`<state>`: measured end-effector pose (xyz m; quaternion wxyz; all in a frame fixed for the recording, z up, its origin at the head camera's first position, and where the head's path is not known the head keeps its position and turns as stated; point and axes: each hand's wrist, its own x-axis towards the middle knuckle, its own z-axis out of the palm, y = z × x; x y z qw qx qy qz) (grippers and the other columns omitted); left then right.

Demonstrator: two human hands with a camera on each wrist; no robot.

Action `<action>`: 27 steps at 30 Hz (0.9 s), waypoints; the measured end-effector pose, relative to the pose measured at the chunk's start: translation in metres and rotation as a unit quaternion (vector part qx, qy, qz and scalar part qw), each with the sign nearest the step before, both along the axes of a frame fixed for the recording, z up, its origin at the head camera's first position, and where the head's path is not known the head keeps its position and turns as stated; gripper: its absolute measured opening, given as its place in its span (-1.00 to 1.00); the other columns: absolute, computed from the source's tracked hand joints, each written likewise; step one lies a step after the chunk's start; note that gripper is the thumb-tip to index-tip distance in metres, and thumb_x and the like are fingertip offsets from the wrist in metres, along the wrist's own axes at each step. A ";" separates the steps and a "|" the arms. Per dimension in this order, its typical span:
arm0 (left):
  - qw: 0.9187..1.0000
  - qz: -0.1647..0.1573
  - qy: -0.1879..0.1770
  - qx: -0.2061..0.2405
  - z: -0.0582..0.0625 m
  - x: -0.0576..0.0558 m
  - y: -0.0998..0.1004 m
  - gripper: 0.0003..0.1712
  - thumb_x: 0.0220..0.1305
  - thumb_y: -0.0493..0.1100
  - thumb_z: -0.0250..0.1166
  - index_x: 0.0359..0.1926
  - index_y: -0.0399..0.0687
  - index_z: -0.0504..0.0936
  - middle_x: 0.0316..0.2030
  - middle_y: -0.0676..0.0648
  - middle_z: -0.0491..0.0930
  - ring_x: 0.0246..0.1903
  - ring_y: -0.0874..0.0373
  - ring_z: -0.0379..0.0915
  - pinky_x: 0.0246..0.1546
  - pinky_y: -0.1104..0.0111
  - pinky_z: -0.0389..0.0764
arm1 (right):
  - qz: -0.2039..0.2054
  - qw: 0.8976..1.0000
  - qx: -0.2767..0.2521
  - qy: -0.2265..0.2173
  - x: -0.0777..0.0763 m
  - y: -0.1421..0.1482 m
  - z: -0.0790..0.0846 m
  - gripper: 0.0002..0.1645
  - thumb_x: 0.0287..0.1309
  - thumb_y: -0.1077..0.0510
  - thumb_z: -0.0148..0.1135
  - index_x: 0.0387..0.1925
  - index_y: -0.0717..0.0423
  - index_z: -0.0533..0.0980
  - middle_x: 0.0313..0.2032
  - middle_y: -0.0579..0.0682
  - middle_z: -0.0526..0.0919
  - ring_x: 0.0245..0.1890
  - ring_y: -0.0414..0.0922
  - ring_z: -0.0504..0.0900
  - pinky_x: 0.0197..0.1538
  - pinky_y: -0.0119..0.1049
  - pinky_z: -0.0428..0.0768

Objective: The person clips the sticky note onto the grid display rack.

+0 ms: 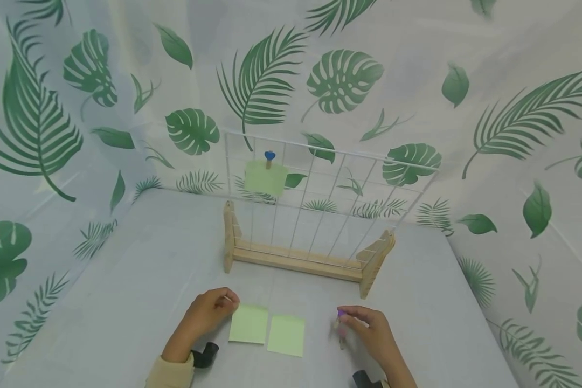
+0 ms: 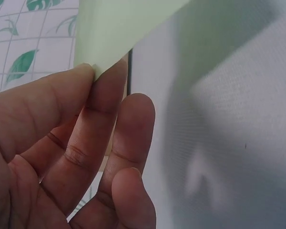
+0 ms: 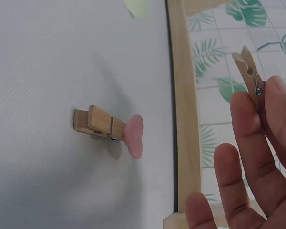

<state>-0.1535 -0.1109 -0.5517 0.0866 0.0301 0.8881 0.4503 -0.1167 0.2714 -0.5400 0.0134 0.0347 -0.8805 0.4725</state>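
My left hand (image 1: pixel 208 312) pinches the corner of a pale green sticky note (image 1: pixel 248 324) between thumb and index finger. In the left wrist view that note (image 2: pixel 119 28) is lifted and casts a shadow on the table. Just right of it, a second green sticky note (image 1: pixel 286 335) lies on the table. My right hand (image 1: pixel 368 326) grips a small wooden clothespin (image 3: pixel 250 71) by its handle end, jaws pointing away from the fingers; a purple bit shows at my fingertips in the head view. Beneath that hand, a clothespin with a pink heart (image 3: pixel 135 136) lies on the table.
A white wire grid rack (image 1: pixel 315 199) on a wooden base (image 1: pixel 296 264) stands behind the notes. On its upper left, a blue-heart clothespin (image 1: pixel 269 156) holds a green sticky note (image 1: pixel 265 179). Leaf-printed sheeting (image 1: pixel 281 97) surrounds the white table (image 1: pixel 150 269).
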 end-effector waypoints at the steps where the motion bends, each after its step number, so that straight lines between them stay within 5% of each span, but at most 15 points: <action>1: 1.000 -0.001 0.000 0.002 0.000 0.000 0.000 -0.93 0.44 -0.17 0.46 -0.23 0.00 0.74 -0.29 0.08 0.76 -0.22 0.14 0.67 -0.10 0.03 0.65 | -0.003 1.000 0.003 0.001 0.000 0.000 0.001 -0.86 0.36 0.26 0.42 -0.09 0.17 0.79 -0.11 -0.03 0.87 0.05 -0.19 0.75 0.27 -0.10 0.64; 6: 1.000 -0.003 0.007 0.015 0.001 0.002 -0.002 -0.92 0.44 -0.16 0.45 -0.22 -0.04 0.74 -0.30 0.08 0.76 -0.23 0.16 0.66 -0.13 0.06 0.65 | -0.009 1.000 0.012 0.018 0.001 -0.002 0.002 -0.88 0.33 0.29 0.43 -0.13 0.17 0.79 -0.12 -0.01 0.86 0.06 -0.01 0.78 0.26 0.23 0.62; 17: 0.999 -0.004 0.021 0.044 0.010 0.002 -0.001 -0.96 0.48 -0.21 0.41 -0.15 -0.07 0.75 -0.34 0.10 0.70 -0.36 0.20 0.51 -0.28 0.28 0.54 | -0.001 0.999 0.004 0.044 -0.001 0.001 0.004 -0.90 0.34 0.31 0.42 -0.14 0.20 0.77 -0.14 0.02 0.86 -0.06 -0.31 0.73 0.09 -0.38 0.66; 27: 0.997 0.017 0.038 0.062 0.019 -0.001 0.004 -0.94 0.51 -0.23 0.37 -0.10 -0.06 0.77 -0.32 0.10 0.70 -0.32 0.21 0.53 -0.33 0.34 0.53 | -0.006 1.000 -0.006 0.026 -0.004 0.002 0.018 -0.83 0.36 0.31 0.42 -0.06 0.28 0.76 -0.09 0.10 0.85 -0.06 -0.31 0.76 0.15 -0.11 0.74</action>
